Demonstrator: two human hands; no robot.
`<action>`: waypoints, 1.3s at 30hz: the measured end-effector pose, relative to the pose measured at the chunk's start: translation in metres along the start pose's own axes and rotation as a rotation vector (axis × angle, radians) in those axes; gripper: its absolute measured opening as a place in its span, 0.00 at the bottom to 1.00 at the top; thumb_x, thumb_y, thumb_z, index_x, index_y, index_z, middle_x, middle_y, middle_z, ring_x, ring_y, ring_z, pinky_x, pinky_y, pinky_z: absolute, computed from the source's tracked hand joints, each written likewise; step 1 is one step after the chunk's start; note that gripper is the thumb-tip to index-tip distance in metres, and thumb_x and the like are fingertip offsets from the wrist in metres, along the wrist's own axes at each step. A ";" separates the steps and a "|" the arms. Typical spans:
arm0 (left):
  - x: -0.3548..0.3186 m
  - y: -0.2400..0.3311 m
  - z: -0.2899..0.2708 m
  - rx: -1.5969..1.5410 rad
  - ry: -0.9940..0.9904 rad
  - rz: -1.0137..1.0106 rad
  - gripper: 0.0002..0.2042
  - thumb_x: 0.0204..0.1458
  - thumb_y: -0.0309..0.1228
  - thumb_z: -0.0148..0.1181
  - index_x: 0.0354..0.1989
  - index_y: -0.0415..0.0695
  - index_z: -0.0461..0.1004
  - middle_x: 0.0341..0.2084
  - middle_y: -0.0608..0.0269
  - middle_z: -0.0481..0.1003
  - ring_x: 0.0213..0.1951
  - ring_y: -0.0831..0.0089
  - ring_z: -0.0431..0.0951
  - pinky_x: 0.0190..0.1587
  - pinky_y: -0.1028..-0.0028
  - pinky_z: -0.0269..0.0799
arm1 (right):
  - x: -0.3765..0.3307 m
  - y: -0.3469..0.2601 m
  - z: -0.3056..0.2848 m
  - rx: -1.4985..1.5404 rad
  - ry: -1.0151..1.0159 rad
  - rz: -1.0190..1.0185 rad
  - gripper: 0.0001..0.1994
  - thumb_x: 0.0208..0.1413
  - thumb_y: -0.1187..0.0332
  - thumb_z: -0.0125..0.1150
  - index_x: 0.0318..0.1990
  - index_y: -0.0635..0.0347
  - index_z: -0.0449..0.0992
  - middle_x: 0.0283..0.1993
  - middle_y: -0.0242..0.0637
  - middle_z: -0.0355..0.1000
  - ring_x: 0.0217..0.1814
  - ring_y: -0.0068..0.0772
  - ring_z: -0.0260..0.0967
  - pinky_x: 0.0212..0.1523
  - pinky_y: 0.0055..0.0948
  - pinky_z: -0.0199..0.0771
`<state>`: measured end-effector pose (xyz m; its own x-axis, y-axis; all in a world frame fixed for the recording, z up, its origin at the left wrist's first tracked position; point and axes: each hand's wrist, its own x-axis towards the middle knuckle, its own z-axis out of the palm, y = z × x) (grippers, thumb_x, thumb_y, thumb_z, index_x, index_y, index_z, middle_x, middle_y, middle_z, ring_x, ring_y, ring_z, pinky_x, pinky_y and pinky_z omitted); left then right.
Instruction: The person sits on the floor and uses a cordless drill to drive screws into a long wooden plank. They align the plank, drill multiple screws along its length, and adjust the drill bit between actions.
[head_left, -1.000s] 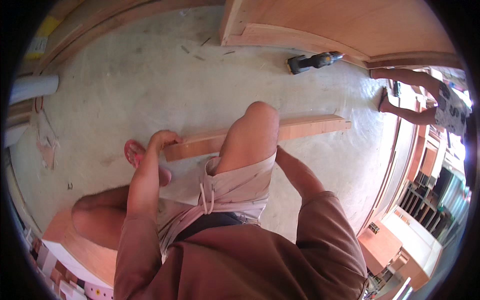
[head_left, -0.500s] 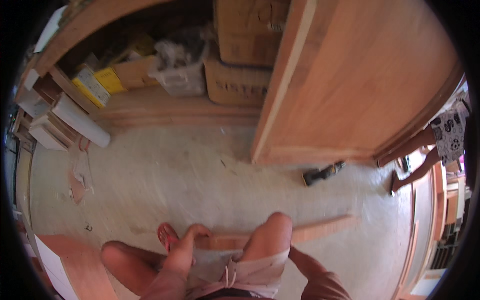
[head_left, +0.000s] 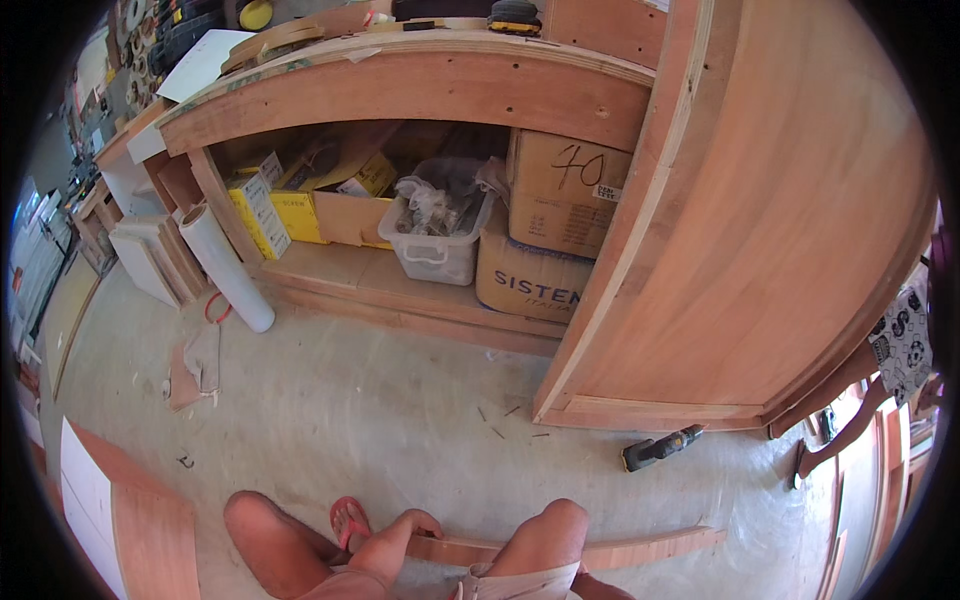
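A long, thin wooden strip [head_left: 640,553] lies low across my front, passing behind my right knee. Its left end meets my left hand [head_left: 424,522], whose fingers curl around it. Beside my right knee, close to the strip, only a bit of my right hand [head_left: 582,578] shows; its fingers are hidden. A black and yellow cordless drill [head_left: 660,448] lies on the floor ahead to the right, apart from both hands. A red sandal [head_left: 349,520] is on my foot next to my left forearm.
A large wooden panel [head_left: 720,250] stands at the right, near a person's leg [head_left: 845,435]. Ahead is a wooden workbench [head_left: 420,95] with cardboard boxes [head_left: 530,275] and a plastic bin [head_left: 435,255] beneath. A white roll [head_left: 228,270] leans at left; a board [head_left: 150,530] stands nearer.
My view has tilted up, bringing the workbench top into sight and shifting the floor things lower. My left hand stays at the strip's left end; the strip keeps about the same place before me.
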<state>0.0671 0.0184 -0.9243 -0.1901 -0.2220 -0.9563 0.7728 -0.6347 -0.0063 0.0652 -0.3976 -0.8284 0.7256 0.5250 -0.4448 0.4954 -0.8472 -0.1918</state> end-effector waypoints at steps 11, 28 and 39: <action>-0.103 0.029 0.087 0.850 0.740 0.350 0.27 0.60 0.58 0.54 0.60 0.53 0.79 0.57 0.51 0.80 0.61 0.51 0.78 0.61 0.44 0.69 | -0.036 -0.003 0.032 0.055 0.026 -0.001 0.19 0.53 0.58 0.61 0.51 0.55 0.76 0.52 0.42 0.73 0.60 0.42 0.66 0.62 0.45 0.63; -0.045 -0.019 0.143 1.159 1.264 0.935 0.20 0.57 0.30 0.54 0.58 0.38 0.71 0.51 0.51 0.74 0.55 0.55 0.73 0.62 0.54 0.65 | -0.052 -0.009 0.019 0.279 -0.034 0.137 0.20 0.53 0.58 0.62 0.52 0.56 0.76 0.52 0.43 0.73 0.60 0.42 0.66 0.63 0.45 0.63; -0.076 -0.008 0.136 0.988 1.052 0.822 0.30 0.63 0.51 0.55 0.60 0.36 0.69 0.57 0.47 0.72 0.58 0.50 0.73 0.62 0.51 0.66 | -0.058 -0.014 0.018 0.327 -0.063 0.178 0.21 0.53 0.58 0.62 0.53 0.56 0.75 0.52 0.44 0.73 0.60 0.43 0.66 0.63 0.45 0.63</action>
<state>-0.0068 -0.0604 -0.8119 0.8298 -0.4099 -0.3787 -0.2820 -0.8936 0.3493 0.0073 -0.4178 -0.8160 0.7510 0.3700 -0.5470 0.1784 -0.9112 -0.3714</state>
